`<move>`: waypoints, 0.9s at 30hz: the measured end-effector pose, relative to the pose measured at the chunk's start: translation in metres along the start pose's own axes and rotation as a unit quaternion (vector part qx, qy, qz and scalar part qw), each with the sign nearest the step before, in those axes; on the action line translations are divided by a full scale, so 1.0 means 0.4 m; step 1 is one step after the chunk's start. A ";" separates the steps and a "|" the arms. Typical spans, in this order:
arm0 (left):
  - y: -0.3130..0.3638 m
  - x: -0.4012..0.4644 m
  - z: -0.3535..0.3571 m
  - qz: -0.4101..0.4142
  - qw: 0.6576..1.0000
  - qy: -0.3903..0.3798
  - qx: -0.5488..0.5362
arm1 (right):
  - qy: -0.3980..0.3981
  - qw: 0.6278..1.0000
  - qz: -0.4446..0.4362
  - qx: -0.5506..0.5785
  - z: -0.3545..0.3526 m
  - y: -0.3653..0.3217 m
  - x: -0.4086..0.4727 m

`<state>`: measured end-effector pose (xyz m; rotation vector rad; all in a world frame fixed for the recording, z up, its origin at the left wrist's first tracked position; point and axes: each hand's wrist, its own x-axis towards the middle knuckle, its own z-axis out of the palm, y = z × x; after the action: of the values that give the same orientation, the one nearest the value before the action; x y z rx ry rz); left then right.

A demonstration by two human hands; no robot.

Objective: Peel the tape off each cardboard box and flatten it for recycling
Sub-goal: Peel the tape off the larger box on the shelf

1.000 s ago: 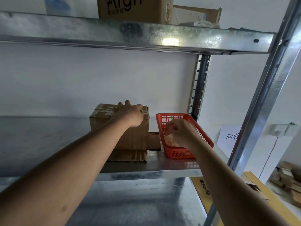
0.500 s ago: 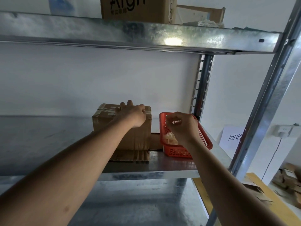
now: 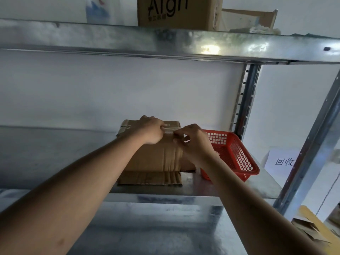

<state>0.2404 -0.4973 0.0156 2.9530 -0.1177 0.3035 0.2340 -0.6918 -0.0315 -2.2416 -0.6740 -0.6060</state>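
Observation:
A taped brown cardboard box (image 3: 156, 157) stands on the metal shelf (image 3: 198, 188), on top of a flattened piece of cardboard (image 3: 149, 178). My left hand (image 3: 150, 130) rests on the box's top front edge, thumb against a strip of clear tape (image 3: 170, 130). My right hand (image 3: 193, 142) is at the box's upper right corner, its fingertips pinching at the tape's end. The box's top is mostly hidden behind my hands.
A red plastic basket (image 3: 233, 153) sits right of the box. Another cardboard box (image 3: 176, 13) stands on the upper shelf (image 3: 165, 43). A steel upright (image 3: 244, 100) stands behind the basket. A paper sign (image 3: 283, 161) hangs at right; cardboard lies on a yellow surface (image 3: 309, 229) below.
My right hand left the red basket and moved left to the box's upper right corner, where it now picks at the tape. My left hand stayed on the box.

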 end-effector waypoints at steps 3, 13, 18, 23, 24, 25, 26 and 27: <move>-0.066 -0.024 -0.032 -0.011 1.000 -0.012 -0.001 | 0.033 0.997 0.010 -0.065 0.038 -0.046 0.013; -0.277 -0.066 -0.136 -0.001 0.995 -0.103 0.013 | -0.084 0.987 0.135 -0.031 0.205 -0.235 0.069; -0.365 -0.085 -0.150 0.068 0.993 -0.092 0.014 | -0.108 0.969 0.159 0.157 0.275 -0.261 0.109; -0.445 -0.115 -0.145 0.089 0.995 -0.049 -0.007 | -0.088 0.946 0.157 0.271 0.290 -0.268 0.133; -0.458 -0.116 -0.147 0.097 0.994 -0.044 -0.010 | -0.066 0.959 0.141 0.235 0.285 -0.273 0.138; -0.468 -0.118 -0.150 0.106 0.994 -0.038 -0.013 | -0.041 0.977 0.113 0.177 0.278 -0.279 0.140; -0.476 -0.118 -0.150 0.113 0.993 -0.035 -0.017 | -0.020 0.990 0.073 0.121 0.270 -0.287 0.136; -0.480 -0.116 -0.149 0.118 0.992 -0.035 -0.026 | -0.005 0.997 0.032 0.075 0.263 -0.296 0.128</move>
<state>0.2019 -0.2951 0.0324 2.8994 -0.4780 0.2226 0.2226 -0.5271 -0.0101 -2.1192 -0.6302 -0.4953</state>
